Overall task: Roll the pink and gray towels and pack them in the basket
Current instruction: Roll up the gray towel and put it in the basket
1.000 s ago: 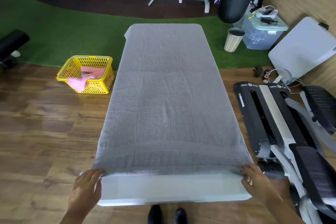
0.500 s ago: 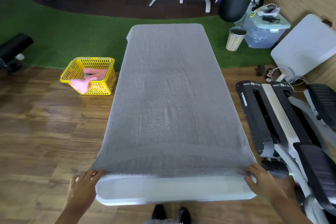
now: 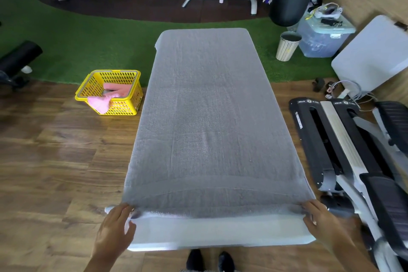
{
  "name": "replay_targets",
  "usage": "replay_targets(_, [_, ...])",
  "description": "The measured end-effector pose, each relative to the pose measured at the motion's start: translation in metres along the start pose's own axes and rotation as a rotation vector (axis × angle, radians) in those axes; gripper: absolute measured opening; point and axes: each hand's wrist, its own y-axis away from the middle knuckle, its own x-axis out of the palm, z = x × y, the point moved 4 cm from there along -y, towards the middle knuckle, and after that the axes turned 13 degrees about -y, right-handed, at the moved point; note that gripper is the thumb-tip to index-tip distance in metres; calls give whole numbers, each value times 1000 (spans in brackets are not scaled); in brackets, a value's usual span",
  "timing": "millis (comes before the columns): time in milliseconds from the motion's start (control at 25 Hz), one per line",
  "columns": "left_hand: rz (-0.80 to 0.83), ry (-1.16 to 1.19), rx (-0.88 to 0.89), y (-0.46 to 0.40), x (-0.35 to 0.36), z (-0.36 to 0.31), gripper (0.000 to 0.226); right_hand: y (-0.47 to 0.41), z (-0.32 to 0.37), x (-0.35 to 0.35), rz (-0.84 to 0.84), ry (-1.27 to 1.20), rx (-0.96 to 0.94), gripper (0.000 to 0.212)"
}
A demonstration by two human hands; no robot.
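Head view: basket (image 3: 123, 107) on floor, left of tabletop (image 3: 220, 233)
Pink towel (image 3: 103, 100): in basket, draped over rim
Left hand (image 3: 114, 228): grip pinches gray towel (image 3: 212, 121) near corner
Gray towel: flat on tabletop
Right hand (image 3: 323, 224): grip on other corner

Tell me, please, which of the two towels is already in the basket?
The pink towel: it sits in the yellow basket, one end draped over its rim. The gray towel lies spread flat on the table, not yet rolled.

I see open floor (image 3: 55, 172) at nine o'clock up to the basket (image 3: 123, 108) at ten; a stepper (image 3: 344, 150) crowds the surface (image 3: 220, 234) at three.
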Motion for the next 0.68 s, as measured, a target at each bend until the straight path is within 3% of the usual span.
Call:
replay_targets(120, [-12, -49, 36, -1, 10, -4, 36, -3, -14, -9, -54, 25, 58, 32])
replay_targets(200, [-29, -72, 42, -3, 11, -9, 47, -2, -20, -10, -55, 2, 107, 29])
replay_targets(320, [47, -94, 1, -1, 4, -5, 57, -1, -17, -7, -45, 6, 61, 29])
replay_targets(480, [131, -189, 73, 8, 2, 11, 54, 1, -16, -7, -34, -23, 54, 19])
replay_targets(560, [118, -185, 80, 9, 2, 10, 52, 4, -16, -4, -52, -26, 48, 11])
replay_targets(680, [30, -135, 56, 7, -7, -2, 45, 7, -25, 3, -76, -15, 121, 19])
